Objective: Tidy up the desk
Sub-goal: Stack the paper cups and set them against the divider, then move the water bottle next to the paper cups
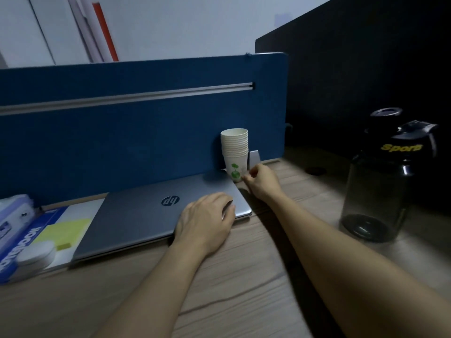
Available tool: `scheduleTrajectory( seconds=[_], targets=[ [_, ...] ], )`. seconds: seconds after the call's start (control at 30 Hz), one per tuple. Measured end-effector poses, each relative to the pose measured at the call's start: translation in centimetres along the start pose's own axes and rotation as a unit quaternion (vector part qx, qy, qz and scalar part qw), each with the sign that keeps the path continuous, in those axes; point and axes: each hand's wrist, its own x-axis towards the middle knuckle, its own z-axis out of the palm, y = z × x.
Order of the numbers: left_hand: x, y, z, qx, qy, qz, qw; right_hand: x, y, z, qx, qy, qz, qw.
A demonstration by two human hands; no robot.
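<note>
Both hands over the wooden worktop (244, 276), arms bare; L hand (207, 219) lies palm-down on the near right corner of a closed grey laptop (146, 211), fingers spread flat, gripping nothing; R hand (262, 182) sits just beside the base of a stack of paper cups (234, 152), fingertips loosely curled and pinched near the bottom cup w/ green leaf print; can't tell if it actually touches the cup, nothing seen held.

Left to right: far left edge, a pale blue blurred item, unclear what; next a blue notebook (22, 242) w/ white lettering, flat on worktop; a white round puck-like object (36, 254) resting on it; a yellow-green sticky pad (66, 230) on the white sheet beside; laptop partly overlaps that sheet, logo up, lid shut; cup stack upright at laptop's far right corner, against the blue divider panel (122, 132); small grey bracket (254, 156) just behind cups; dark round grommet hole (315, 171) in worktop further right; big dark translucent sports bottle (383, 181) upright at right, well apart from the hands, lid on, yellow lettering; black partition (366, 69) behind it.
</note>
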Motion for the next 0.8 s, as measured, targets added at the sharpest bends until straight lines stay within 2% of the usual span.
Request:
scheduleTrajectory(
  seconds=[0.23,0.43,0.63,0.8],
  targets=[
    [-3.2,0.9,-1.3,-0.027,-0.006,-0.021,0.999,-6.9,0.3,-3.4,0.017,-0.009,0.021,1.000],
    [-7.9,4.4,-3.1,-0.051,-0.021,-0.017,0.998,-15.0,1.3,-8.1,0.049,-0.007,0.021,0.999],
    [-12.4,7.1,-5.4,-0.059,-0.035,-0.008,0.998,-22.1,2.4,-13.6,0.095,0.069,0.052,0.992],
    [-14.5,8.2,-6.5,-0.066,-0.046,0.003,0.997,-24.6,4.6,-17.6,0.096,0.146,0.080,0.981]
  ],
)
